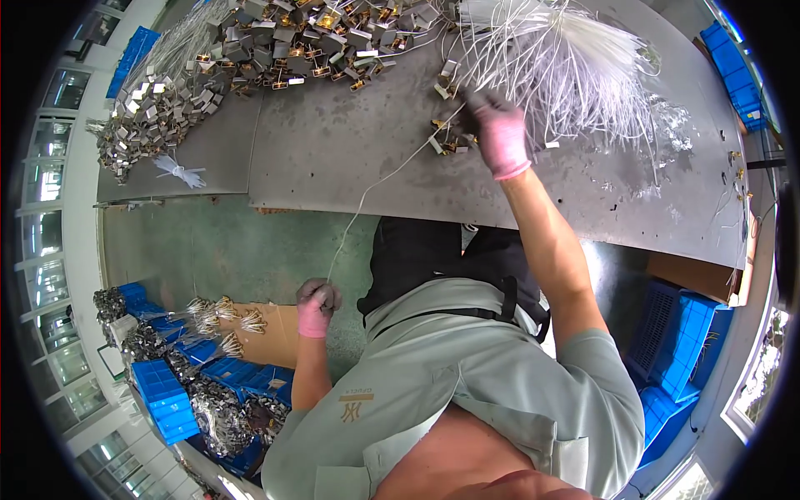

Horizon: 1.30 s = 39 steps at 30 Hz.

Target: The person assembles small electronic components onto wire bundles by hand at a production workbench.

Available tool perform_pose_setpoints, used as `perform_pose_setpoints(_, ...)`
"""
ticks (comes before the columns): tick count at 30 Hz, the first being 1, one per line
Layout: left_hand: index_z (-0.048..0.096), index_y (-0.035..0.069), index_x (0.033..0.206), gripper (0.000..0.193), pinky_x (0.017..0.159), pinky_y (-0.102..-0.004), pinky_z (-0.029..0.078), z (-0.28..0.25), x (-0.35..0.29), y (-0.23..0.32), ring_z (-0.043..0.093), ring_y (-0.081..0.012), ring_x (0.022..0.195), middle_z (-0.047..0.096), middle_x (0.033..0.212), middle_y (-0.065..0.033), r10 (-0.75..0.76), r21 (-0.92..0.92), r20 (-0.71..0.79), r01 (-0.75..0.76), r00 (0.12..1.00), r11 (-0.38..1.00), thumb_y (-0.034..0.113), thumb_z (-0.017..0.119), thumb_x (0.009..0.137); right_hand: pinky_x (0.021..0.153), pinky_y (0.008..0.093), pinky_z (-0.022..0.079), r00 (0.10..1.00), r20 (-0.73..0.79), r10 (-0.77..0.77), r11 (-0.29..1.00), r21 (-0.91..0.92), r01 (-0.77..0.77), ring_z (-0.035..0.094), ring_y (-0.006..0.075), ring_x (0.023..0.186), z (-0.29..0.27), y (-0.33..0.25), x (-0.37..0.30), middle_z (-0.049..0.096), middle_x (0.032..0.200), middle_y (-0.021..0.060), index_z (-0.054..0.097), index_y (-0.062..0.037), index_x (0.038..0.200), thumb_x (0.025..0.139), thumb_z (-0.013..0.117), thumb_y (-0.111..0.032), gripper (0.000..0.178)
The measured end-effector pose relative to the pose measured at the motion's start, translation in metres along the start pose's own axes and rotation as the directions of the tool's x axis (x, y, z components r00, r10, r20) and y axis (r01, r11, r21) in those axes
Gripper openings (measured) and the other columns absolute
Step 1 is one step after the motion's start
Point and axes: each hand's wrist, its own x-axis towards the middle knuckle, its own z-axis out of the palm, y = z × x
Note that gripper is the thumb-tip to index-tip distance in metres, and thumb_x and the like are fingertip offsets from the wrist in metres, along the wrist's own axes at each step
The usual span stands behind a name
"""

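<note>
My left hand [319, 307], in a pink glove with dark grey fingers, is closed beside my hip. A thin white wire [364, 197] runs from it up over the table's near edge to the fingers of my right hand [498, 132]. That hand wears a matching glove and hovers over the metal tabletop [350, 158]; its dark fingers are smeared, so their grip on the wire does not show. Just left of and beneath it lie several small brass-and-grey metal parts [446, 143]. A big fanned bundle of white wires [575, 79] spreads to its right.
A large heap of grey block-shaped parts [308, 42] covers the table's far side, with a second pile [158, 112] at far left. Blue crates [165, 402] filled with metal pieces stand low at left, beside cardboard [271, 333]. More blue crates [679, 342] are stacked at right.
</note>
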Motion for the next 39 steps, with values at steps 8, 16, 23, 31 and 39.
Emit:
perform_pose_setpoints(8,0.054,0.0,0.088,0.023,0.041,-0.0297,0.029,0.083,0.023,0.014,0.031,-0.0136,0.041,0.029,0.049,-0.0017,-0.05,0.127,0.231,0.021,0.972,0.992,0.023,0.052,0.09,0.05,0.0208,0.044,0.967,0.253,-0.037,0.998,0.061,0.022,0.057,0.0078,0.056,-0.02,-0.022,0.008,0.064,0.07,0.0041,0.065,0.0003,0.092,0.093,0.062,-0.029,0.029)
perform_pose_setpoints(16,0.055,-0.004,0.112,0.029,0.042,-0.0275,0.035,0.148,0.077,0.033,0.044,-0.0147,0.043,0.044,0.053,-0.0045,0.004,0.09,0.258,-0.028,0.966,0.996,0.017,0.043,0.096,0.05,0.0231,0.045,0.935,0.348,0.073,0.997,-0.045,-0.061,0.057,0.0103,0.052,0.018,-0.032,-0.044,0.063,0.067,0.0052,0.063,0.0009,0.08,0.094,0.06,-0.023,0.028)
perform_pose_setpoints(23,0.048,-0.002,0.126,0.036,0.043,-0.0257,0.037,0.18,0.101,0.049,0.051,-0.0148,0.046,0.05,0.063,-0.0049,-0.019,0.107,0.334,-0.018,0.942,0.994,0.016,0.045,0.096,0.05,0.0233,0.045,0.914,0.37,0.165,0.982,-0.143,-0.119,0.057,0.0099,0.052,0.024,-0.025,-0.061,0.064,0.068,0.0056,0.063,0.0008,0.077,0.092,0.063,-0.019,0.024)
perform_pose_setpoints(31,0.05,0.0,0.127,0.037,0.051,-0.0246,0.046,0.218,0.127,0.048,0.055,-0.0111,0.061,0.058,0.081,-0.0043,-0.001,0.054,0.267,-0.014,0.964,0.998,0.016,0.049,0.094,0.049,0.0236,0.045,0.921,0.361,0.149,0.976,-0.201,-0.079,0.056,0.0089,0.051,0.024,-0.018,-0.055,0.063,0.066,0.0049,0.061,0.0009,0.076,0.091,0.064,-0.019,0.025)
perform_pose_setpoints(39,0.051,0.0,0.126,0.044,0.076,-0.0308,0.052,0.268,0.177,0.057,0.061,-0.0183,0.091,0.062,0.103,-0.0106,0.054,0.26,0.295,-0.134,0.954,0.956,0.031,0.057,0.095,0.049,0.023,0.046,0.91,0.373,0.182,0.953,-0.296,-0.07,0.058,0.0092,0.054,0.012,-0.033,-0.016,0.066,0.068,0.006,0.065,0.0016,0.084,0.092,0.063,-0.026,0.029)
